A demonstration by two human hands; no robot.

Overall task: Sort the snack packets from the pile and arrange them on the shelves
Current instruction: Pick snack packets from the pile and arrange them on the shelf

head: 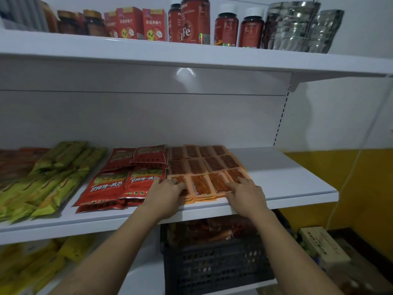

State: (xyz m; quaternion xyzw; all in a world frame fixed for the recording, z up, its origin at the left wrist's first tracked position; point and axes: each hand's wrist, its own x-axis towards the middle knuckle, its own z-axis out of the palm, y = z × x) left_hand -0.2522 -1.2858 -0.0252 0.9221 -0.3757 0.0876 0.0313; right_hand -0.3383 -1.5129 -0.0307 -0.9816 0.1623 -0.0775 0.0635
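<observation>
Left hand point(168, 195) and right hand point(247, 196), over a black crate point(212, 260), press flat fingers onto orange packets point(204, 167) beside red packets point(114, 184)

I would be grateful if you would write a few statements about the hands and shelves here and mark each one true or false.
1. The left hand and the right hand both rest on the orange packets on the middle shelf. True.
2. The red packets lie to the right of the orange packets. False: the red packets lie to their left.
3. The green-yellow packets lie at the left end of that shelf. True.
4. The dark crate below is empty. False: the dark crate holds reddish packets.
5. The top shelf holds only silver pouches. False: red bottles and red boxes stand there too.
</observation>
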